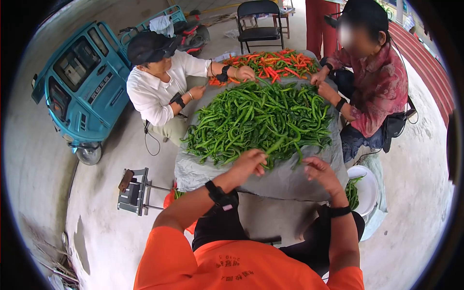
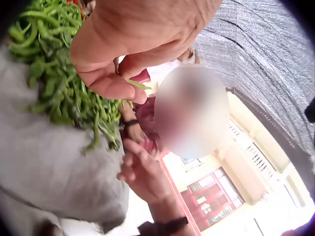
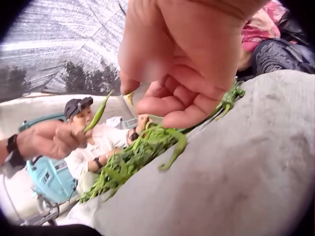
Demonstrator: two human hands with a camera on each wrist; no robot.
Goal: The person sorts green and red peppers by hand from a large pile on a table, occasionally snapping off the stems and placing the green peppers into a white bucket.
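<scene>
Head view: left grip (image 1: 249, 164) pinches green pepper (image 1: 276, 145), right grip (image 1: 323, 175) loosely half-open; shirt lettering (image 1: 228, 264) unclear.

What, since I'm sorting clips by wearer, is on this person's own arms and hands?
Short orange sleeves, bare forearms. The left wrist wears a black strap with a small pinkish patch; the right, a black band. Left hand and right hand wear no gloves.
</scene>
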